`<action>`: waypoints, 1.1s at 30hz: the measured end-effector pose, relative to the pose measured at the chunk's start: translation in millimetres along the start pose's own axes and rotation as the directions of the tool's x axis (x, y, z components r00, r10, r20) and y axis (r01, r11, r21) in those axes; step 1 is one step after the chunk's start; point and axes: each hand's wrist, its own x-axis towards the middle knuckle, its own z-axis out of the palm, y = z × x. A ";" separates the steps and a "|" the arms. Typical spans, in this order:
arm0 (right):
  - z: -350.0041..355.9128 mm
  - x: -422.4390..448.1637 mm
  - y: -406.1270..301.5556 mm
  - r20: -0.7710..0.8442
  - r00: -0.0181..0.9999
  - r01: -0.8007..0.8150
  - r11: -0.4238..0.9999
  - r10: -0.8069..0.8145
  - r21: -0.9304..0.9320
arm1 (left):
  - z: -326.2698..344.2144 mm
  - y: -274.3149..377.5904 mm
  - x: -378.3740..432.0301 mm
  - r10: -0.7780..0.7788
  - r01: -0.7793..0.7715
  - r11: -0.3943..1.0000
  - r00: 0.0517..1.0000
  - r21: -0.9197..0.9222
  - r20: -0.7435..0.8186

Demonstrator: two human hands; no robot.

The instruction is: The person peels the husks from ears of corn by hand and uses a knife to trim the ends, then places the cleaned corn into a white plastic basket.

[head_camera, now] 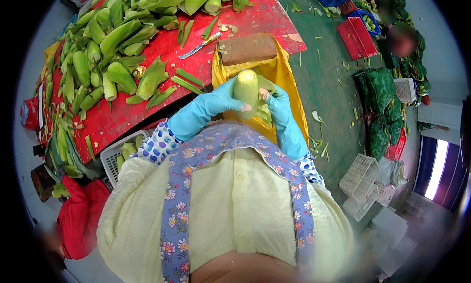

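Note:
My left hand point(224, 100), in a light blue rubber glove with a bare thumb tip, is closed around a pale green, partly husked vegetable stem point(247, 88), its round cut end facing up. Against the right side of the stem, my right hand point(274, 97), gloved alike, pinches a green outer leaf that stands away from it. Both hands are over a yellow bag point(296, 102) with husk pieces inside. A brick-like brown block point(248, 49) lies at the bag's far edge. Beyond my left hand, a curved knife point(195, 51) lies on the red table point(173, 64).
Unpeeled green stems point(119, 77) are heaped on the table's left. A white basket point(110, 159) of stems stands by my left elbow. A person in red point(82, 213) is at lower left. Crates point(356, 38) and green sacks point(379, 91) stand on the right.

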 end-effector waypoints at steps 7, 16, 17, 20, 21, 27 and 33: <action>24.4 8.0 -7.8 -0.256 0.966 0.054 0.988 -0.015 0.146 | -3.5 7.0 -4.3 0.079 -0.093 0.982 0.993 -0.163 -0.089; 33.4 1.5 -37.0 -0.158 0.984 -0.008 0.909 0.082 0.417 | -8.6 11.4 -3.6 0.099 -0.130 0.921 0.990 -0.368 -0.102; 32.6 0.3 -39.4 -0.130 0.985 -0.043 0.901 0.109 0.431 | -4.5 14.9 -5.2 0.063 -0.094 0.910 0.994 -0.404 -0.090; 34.8 4.5 -44.2 -0.180 0.972 -0.066 0.910 0.152 0.409 | -12.3 -9.1 -0.8 -0.038 0.001 0.922 0.995 -0.387 -0.088; 31.0 7.2 -45.4 -0.262 0.937 -0.110 0.909 0.230 0.402 | -18.8 -17.9 -0.6 -0.063 0.027 0.872 0.996 -0.489 -0.058; -72.9 46.2 4.8 -0.569 0.806 -0.221 0.975 0.163 -0.034 | -46.7 -12.4 -11.2 0.237 -0.328 0.828 0.940 -0.454 -0.246; -22.4 84.6 -16.5 -0.030 0.951 0.102 0.401 -0.309 -0.911 | -63.0 -5.3 -37.1 0.094 -0.107 0.994 0.938 -0.019 -0.334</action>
